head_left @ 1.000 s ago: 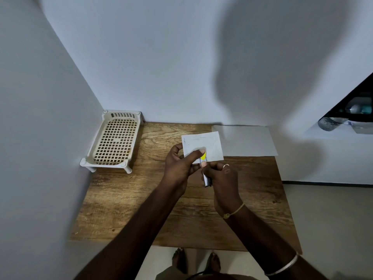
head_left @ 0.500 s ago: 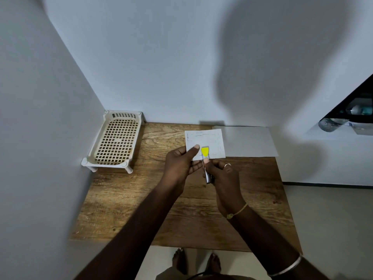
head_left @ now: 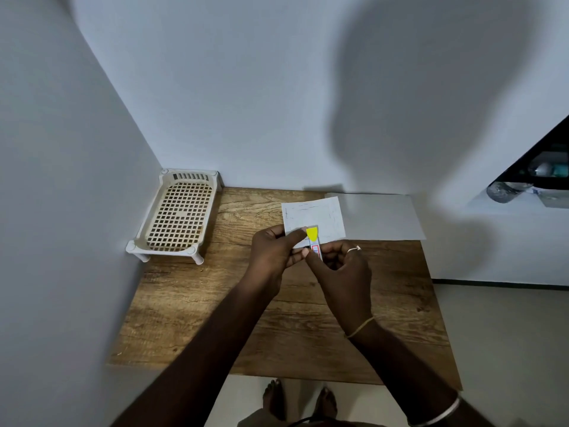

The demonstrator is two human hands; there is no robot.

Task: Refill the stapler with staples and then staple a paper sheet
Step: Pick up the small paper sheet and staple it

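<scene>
My left hand (head_left: 272,254) pinches the near edge of a small white paper sheet (head_left: 312,217) held above the wooden table (head_left: 277,318). My right hand (head_left: 341,268) grips a small stapler (head_left: 314,245) with a yellow tip and a white labelled body. The stapler's yellow end lies over the paper's near edge, right next to my left thumb. Most of the stapler's body is hidden inside my right fingers. No loose staples are visible.
A larger white sheet (head_left: 378,218) lies flat at the table's back right, against the wall. A cream perforated plastic tray (head_left: 177,218) on short legs stands at the back left corner. Walls close in on the left and back. My feet show below the table's near edge.
Both hands have shifted slightly away from me with the paper and stapler. The yellow tip has slid further onto the paper's near edge, and the stapler's white label now shows.
</scene>
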